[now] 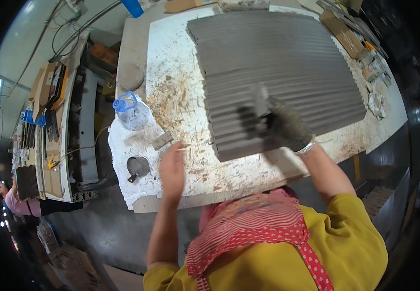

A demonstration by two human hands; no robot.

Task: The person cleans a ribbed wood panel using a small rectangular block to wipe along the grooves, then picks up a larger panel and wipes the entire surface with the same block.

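My right hand (290,125), in a dark, dirty work glove, is closed round a scraper-like tool with a flat grey blade (261,99), blurred by motion. It is over the lower middle of a large grey ribbed panel (277,58), whose ridges run across its width; I cannot tell if the blade touches it. My left hand (172,169) is bare and looks loosely open, its fingertips partly blurred. It hovers near the front left of the white work board (205,177), beside a small grey rectangular block (162,140).
On a white cloth (120,140) at left are a plastic bottle with a blue cap (126,114) and a round dark dish (137,166). Brown crumbs (171,97) litter the board. A cardboard box (343,34) and jar (373,70) line the right edge. Another person (23,203) is far left.
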